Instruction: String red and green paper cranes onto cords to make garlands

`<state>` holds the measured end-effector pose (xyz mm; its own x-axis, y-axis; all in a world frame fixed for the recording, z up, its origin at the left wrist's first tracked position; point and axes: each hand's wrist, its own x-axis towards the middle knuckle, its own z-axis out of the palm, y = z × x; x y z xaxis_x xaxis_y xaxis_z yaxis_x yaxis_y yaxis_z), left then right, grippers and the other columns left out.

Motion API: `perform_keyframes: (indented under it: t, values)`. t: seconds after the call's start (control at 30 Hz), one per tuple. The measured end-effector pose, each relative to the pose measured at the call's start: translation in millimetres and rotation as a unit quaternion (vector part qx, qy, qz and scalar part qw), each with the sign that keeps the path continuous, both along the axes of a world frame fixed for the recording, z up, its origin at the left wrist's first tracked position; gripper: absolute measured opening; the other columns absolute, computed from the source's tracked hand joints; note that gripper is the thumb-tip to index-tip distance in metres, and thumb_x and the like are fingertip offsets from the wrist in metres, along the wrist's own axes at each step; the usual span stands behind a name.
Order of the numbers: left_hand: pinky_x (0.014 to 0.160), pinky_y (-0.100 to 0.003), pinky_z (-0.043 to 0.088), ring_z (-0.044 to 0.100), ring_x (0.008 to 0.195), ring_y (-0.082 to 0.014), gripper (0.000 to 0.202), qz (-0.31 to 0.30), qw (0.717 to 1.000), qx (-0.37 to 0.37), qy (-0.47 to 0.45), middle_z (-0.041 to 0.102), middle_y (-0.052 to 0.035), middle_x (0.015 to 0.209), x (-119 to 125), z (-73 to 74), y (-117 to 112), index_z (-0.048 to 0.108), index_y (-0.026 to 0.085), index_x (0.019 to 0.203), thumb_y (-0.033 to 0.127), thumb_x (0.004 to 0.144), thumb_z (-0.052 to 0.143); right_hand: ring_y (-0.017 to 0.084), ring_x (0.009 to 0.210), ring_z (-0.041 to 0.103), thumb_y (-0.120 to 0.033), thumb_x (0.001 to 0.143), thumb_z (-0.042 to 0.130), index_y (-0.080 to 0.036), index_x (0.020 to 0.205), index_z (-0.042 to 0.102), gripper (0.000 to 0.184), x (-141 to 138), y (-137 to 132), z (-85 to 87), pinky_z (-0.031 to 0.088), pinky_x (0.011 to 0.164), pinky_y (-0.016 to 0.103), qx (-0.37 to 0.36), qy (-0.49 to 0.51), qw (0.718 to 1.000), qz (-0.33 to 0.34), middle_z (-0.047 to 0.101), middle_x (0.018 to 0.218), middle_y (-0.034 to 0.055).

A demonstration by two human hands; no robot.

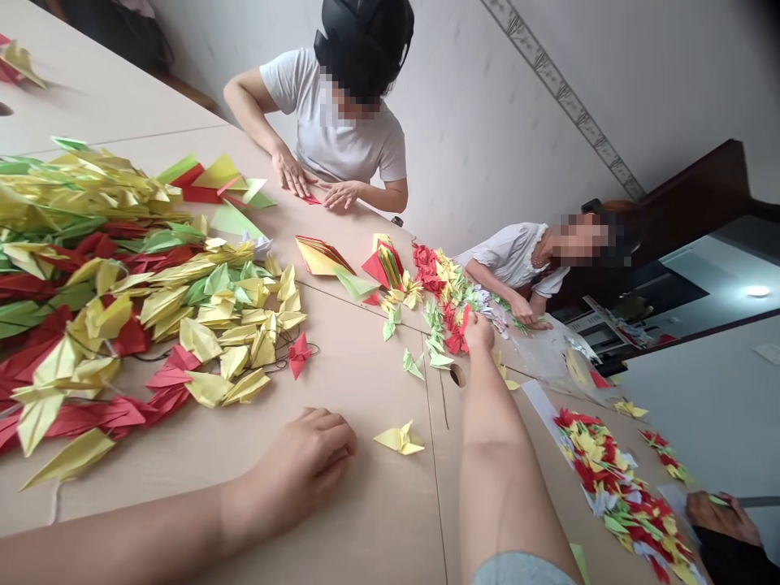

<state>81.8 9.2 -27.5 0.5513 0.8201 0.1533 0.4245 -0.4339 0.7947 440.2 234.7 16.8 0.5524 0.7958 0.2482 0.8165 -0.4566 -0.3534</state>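
Observation:
My left hand (305, 467) rests on the light wooden table (366, 520) with its fingers curled under; nothing shows in it. A small yellow paper crane (400, 439) lies just right of it. My right arm stretches far across the table, and my right hand (478, 331) is closed on a red paper crane at the edge of a scatter of small red, green and yellow cranes (444, 301).
A big heap of strung red, yellow and green cranes (115, 301) fills the left. Stacks of folded paper (322, 256) lie mid-table. Two people sit at the far side folding paper. Another row of cranes (615, 487) and someone's hand (722, 516) are at the right.

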Motion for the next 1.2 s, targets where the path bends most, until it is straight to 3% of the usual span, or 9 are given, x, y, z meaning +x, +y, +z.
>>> perform_keyframes:
  t: [0.2, 0.37, 0.43, 0.5, 0.6, 0.73, 0.9, 1.03, 1.2]
  values:
    - [0.078, -0.032, 0.043, 0.059, 0.078, -0.0184, 0.017, -0.003, 1.0, -0.006, -0.001, 0.068, -0.0021, 0.084, -1, 3.3, 1, 0.06, 0.021, 0.082, 0.01, 0.082, 0.048, 0.035, 0.121, 0.051, -0.033, 0.097, 0.039, -0.013, 0.123, 0.062, 0.04, -15, 10, 6.5, 0.04, 0.099, 0.051, 0.046, -0.059, 0.997, -0.012, 0.062, 0.125, 0.0224]
    - [0.08, -0.033, 0.045, 0.061, 0.079, -0.0194, 0.014, -0.002, 1.0, 0.015, 0.013, 0.07, -0.0047, 0.087, -1, 5.4, -1, 0.062, 0.02, 0.084, 0.013, 0.083, 0.049, 0.04, 0.127, 0.044, -0.032, 0.093, 0.037, -0.008, 0.132, 0.057, 0.05, -42, -4, 19.0, 0.031, 0.103, 0.059, 0.089, -0.078, 0.993, 0.007, 0.055, 0.136, 0.0249]
    - [0.08, -0.033, 0.045, 0.061, 0.08, -0.0196, 0.013, -0.001, 1.0, 0.023, 0.015, 0.071, -0.0052, 0.087, 0, 5.0, -1, 0.062, 0.02, 0.085, 0.014, 0.083, 0.05, 0.04, 0.132, 0.04, -0.032, 0.091, 0.04, -0.008, 0.135, 0.054, 0.052, -50, -15, 19.1, 0.028, 0.106, 0.059, 0.106, -0.082, 0.99, 0.037, 0.053, 0.139, 0.0237]
    - [0.08, -0.032, 0.046, 0.061, 0.08, -0.0194, 0.013, -0.006, 0.999, 0.035, 0.018, 0.071, -0.0054, 0.086, 0, 4.0, -2, 0.061, 0.019, 0.085, 0.012, 0.081, 0.051, 0.039, 0.133, 0.04, -0.033, 0.091, 0.041, -0.007, 0.133, 0.057, 0.052, -57, -27, 14.9, 0.029, 0.107, 0.059, 0.165, -0.134, 0.97, 0.115, 0.056, 0.135, 0.0242]
    - [0.079, -0.031, 0.046, 0.061, 0.08, -0.0195, 0.01, 0.005, 0.999, 0.046, 0.028, 0.071, -0.0062, 0.086, 2, 2.3, -2, 0.061, 0.019, 0.084, 0.013, 0.081, 0.053, 0.041, 0.139, 0.033, -0.04, 0.094, 0.038, -0.012, 0.138, 0.052, 0.053, -74, -52, 4.4, 0.023, 0.107, 0.069, 0.194, -0.181, 0.945, 0.193, 0.054, 0.138, 0.0226]
    - [0.079, -0.032, 0.046, 0.061, 0.079, -0.0198, 0.009, 0.024, 0.997, 0.06, 0.046, 0.071, -0.0073, 0.085, 4, 1.2, -2, 0.06, 0.018, 0.083, 0.014, 0.084, 0.052, 0.044, 0.146, 0.021, -0.05, 0.097, 0.034, -0.013, 0.149, 0.039, 0.063, -114, -97, -5.7, 0.02, 0.106, 0.074, 0.134, -0.181, 0.939, 0.259, 0.04, 0.152, 0.0231]
    - [0.076, -0.031, 0.046, 0.061, 0.078, -0.0197, 0.008, 0.038, 0.992, 0.113, 0.045, 0.069, -0.0069, 0.084, 8, -1.2, -3, 0.059, 0.018, 0.085, 0.016, 0.086, 0.051, 0.041, 0.149, 0.014, -0.049, 0.098, 0.032, -0.02, 0.154, 0.029, 0.063, -179, -142, -16.7, 0.014, 0.11, 0.072, 0.068, -0.2, 0.908, 0.361, 0.032, 0.158, 0.019]
    - [0.077, -0.031, 0.047, 0.061, 0.082, -0.0201, 0.01, 0.042, 0.986, 0.158, 0.036, 0.067, -0.0081, 0.087, 10, -2.2, -7, 0.057, 0.018, 0.093, 0.024, 0.091, 0.05, 0.036, 0.151, 0.014, -0.045, 0.097, 0.038, -0.023, 0.154, 0.029, 0.061, -223, -153, -28.5, 0.015, 0.115, 0.064, -0.029, -0.19, 0.896, 0.401, 0.029, 0.161, 0.014]
    - [0.091, -0.038, 0.046, 0.06, 0.096, -0.0264, 0.032, -0.028, 0.955, 0.29, 0.061, 0.066, -0.0177, 0.101, 11, 1.5, -16, 0.059, 0.011, 0.108, 0.036, 0.095, 0.046, 0.035, 0.15, 0.018, -0.046, 0.096, 0.041, -0.024, 0.153, 0.032, 0.061, -244, -154, -28.8, 0.02, 0.114, 0.063, -0.154, -0.144, 0.896, 0.39, 0.033, 0.159, 0.0147]
